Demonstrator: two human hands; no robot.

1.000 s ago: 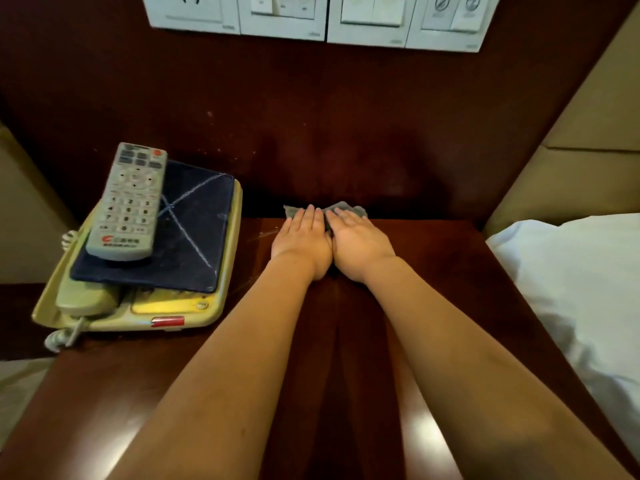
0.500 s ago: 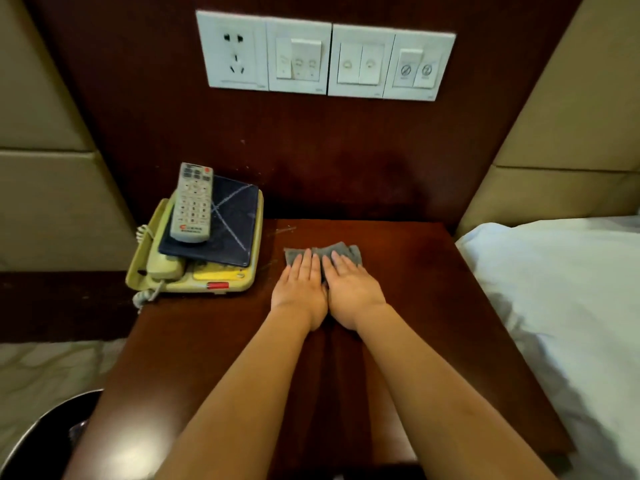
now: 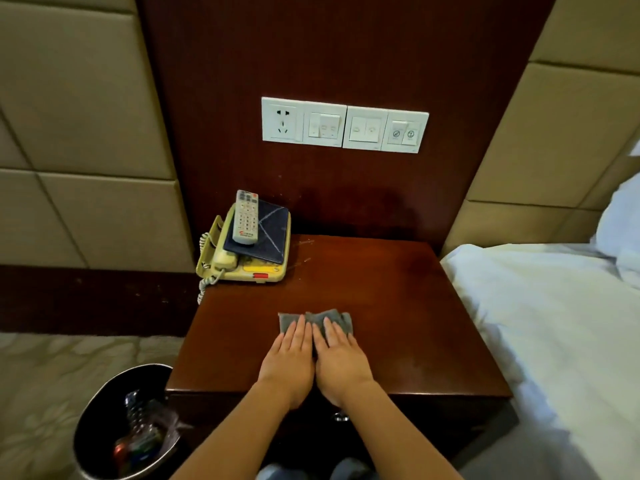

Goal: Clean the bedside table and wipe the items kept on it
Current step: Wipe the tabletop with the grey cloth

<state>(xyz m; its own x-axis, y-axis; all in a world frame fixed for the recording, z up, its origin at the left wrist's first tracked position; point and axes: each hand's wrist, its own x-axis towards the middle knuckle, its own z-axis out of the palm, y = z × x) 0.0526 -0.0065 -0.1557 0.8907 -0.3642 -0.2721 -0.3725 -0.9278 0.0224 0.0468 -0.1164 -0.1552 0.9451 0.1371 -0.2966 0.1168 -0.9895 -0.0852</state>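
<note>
A grey cloth [image 3: 313,320] lies flat on the dark wooden bedside table [image 3: 398,306], near its front edge. My left hand [image 3: 289,358] and my right hand [image 3: 341,360] press side by side on the cloth with straight fingers. At the table's back left corner stands a yellowish telephone [image 3: 242,265]. A dark blue folder [image 3: 266,237] lies on the phone, and a grey remote control [image 3: 246,216] lies on the folder.
A white bed [image 3: 554,323] borders the table on the right. A dark waste bin [image 3: 128,427] with rubbish stands on the floor at the front left. A white socket and switch panel [image 3: 344,124] is on the wall panel behind.
Both hands have drawn the cloth from the back edge of the table toward the front edge. The view has pulled back, showing the whole table, bin and bed.
</note>
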